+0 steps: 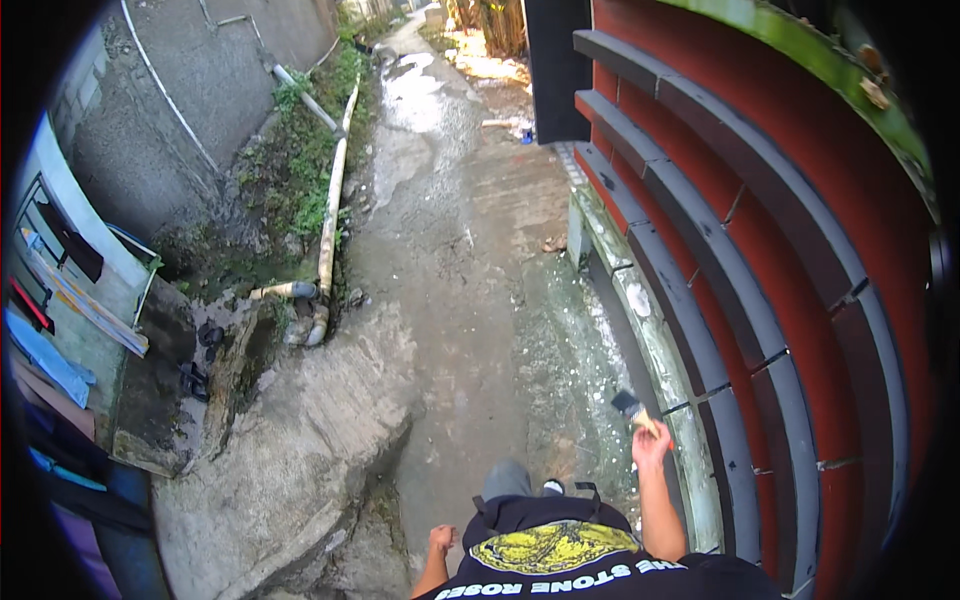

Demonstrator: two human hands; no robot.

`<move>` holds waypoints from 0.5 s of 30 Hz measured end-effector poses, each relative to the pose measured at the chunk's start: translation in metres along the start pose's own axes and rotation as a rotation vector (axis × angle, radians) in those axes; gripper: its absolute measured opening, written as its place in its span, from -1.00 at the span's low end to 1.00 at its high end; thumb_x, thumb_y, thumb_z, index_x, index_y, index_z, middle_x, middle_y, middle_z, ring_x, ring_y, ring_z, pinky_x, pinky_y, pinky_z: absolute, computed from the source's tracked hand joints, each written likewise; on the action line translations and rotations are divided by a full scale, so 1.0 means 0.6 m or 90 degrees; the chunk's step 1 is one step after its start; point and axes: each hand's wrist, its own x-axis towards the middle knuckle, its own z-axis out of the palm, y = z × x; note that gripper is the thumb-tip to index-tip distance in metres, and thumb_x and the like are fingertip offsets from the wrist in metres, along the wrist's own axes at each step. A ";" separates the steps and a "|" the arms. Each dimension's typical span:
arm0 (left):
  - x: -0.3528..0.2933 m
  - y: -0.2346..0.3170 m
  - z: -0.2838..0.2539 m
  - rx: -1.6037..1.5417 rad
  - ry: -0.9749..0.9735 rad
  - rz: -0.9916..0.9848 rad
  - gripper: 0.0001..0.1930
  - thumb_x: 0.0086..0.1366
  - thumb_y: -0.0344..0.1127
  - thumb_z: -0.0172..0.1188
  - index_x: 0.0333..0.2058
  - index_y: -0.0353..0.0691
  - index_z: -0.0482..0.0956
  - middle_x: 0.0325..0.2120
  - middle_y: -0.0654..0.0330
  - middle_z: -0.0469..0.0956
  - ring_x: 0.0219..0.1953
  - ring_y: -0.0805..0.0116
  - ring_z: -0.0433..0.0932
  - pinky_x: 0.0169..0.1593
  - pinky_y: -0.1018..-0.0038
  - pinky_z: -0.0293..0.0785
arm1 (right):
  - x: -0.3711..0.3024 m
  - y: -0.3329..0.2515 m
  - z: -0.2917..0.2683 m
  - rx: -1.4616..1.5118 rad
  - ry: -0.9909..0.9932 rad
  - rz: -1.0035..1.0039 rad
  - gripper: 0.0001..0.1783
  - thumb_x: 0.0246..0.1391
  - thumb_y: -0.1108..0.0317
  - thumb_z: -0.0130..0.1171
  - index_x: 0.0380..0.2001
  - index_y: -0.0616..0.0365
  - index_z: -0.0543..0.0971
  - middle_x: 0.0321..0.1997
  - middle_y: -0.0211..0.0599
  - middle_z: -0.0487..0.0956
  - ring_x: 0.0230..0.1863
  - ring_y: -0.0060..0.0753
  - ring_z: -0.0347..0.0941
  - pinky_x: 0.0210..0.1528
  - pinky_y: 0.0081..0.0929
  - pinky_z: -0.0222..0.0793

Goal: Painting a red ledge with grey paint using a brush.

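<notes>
My right hand (652,447) is closed round the pale handle of a paintbrush (628,405). Its dark, wide bristles point up and away from me, a little left of the slatted wall. Grey horizontal slats (700,215) curve along this wall, with dark red panels (840,110) between them. The brush appears apart from the slats. Low at my left side, my left hand (441,538) is curled into a loose fist, and nothing shows in it.
A wet concrete path (450,230) runs ahead, with a pale ledge (655,345) along its right side. On the left lie a pipe (332,210), a broken concrete slab (300,420) with a drop at its edge, and hanging clothes (60,360). A dark panel (556,75) stands farther ahead.
</notes>
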 end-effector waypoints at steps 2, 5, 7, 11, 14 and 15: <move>0.004 0.017 0.010 -0.004 -0.043 0.067 -0.79 0.22 -0.25 0.20 -0.28 -0.23 0.69 -0.55 0.20 0.62 -0.55 0.34 0.57 -0.56 0.40 0.42 | 0.046 0.030 0.116 0.025 -0.034 -0.004 -0.88 0.03 0.37 0.27 -0.39 0.17 0.57 -0.38 -0.34 0.59 -0.40 -0.48 0.49 -0.31 -0.56 0.55; 0.058 0.061 0.018 -0.061 -0.104 0.054 -0.79 0.21 -0.24 0.20 -0.30 -0.23 0.69 -0.54 0.20 0.62 -0.55 0.34 0.58 -0.54 0.38 0.45 | 0.103 0.055 0.239 0.068 -0.092 -0.078 -0.92 0.07 0.41 0.22 -0.42 0.20 0.58 -0.40 -0.28 0.63 -0.46 -0.45 0.55 -0.29 -0.50 0.66; 0.107 0.110 0.043 -0.030 -0.108 0.024 -0.79 0.21 -0.23 0.20 -0.32 -0.24 0.70 -0.54 0.19 0.62 -0.55 0.33 0.58 -0.54 0.38 0.46 | 0.129 0.086 0.314 0.092 -0.072 -0.112 -0.91 0.09 0.41 0.20 -0.42 0.22 0.56 -0.41 -0.25 0.62 -0.47 -0.44 0.55 -0.31 -0.50 0.66; 0.208 0.178 -0.061 0.083 -0.131 0.003 -0.78 0.20 -0.22 0.21 -0.35 -0.24 0.70 -0.54 0.18 0.63 -0.55 0.31 0.60 -0.53 0.37 0.48 | 0.160 0.118 0.386 0.127 -0.056 -0.154 -0.87 0.10 0.38 0.19 -0.41 0.23 0.55 -0.41 -0.23 0.61 -0.46 -0.40 0.55 -0.31 -0.49 0.66; 0.315 0.311 -0.118 0.154 -0.149 -0.006 -0.78 0.19 -0.21 0.22 -0.37 -0.24 0.70 -0.53 0.17 0.64 -0.55 0.29 0.61 -0.52 0.36 0.50 | 0.175 0.140 0.438 0.138 -0.037 -0.150 -0.83 0.09 0.34 0.19 -0.40 0.24 0.53 -0.40 -0.22 0.60 -0.45 -0.36 0.55 -0.33 -0.48 0.64; 0.334 0.381 -0.148 0.177 -0.153 -0.014 -0.78 0.19 -0.21 0.22 -0.38 -0.24 0.70 -0.53 0.16 0.64 -0.55 0.28 0.62 -0.52 0.36 0.51 | 0.178 0.158 0.456 0.140 -0.019 -0.158 -0.79 0.10 0.31 0.17 -0.34 0.27 0.54 -0.38 -0.18 0.60 -0.45 -0.36 0.55 -0.33 -0.50 0.62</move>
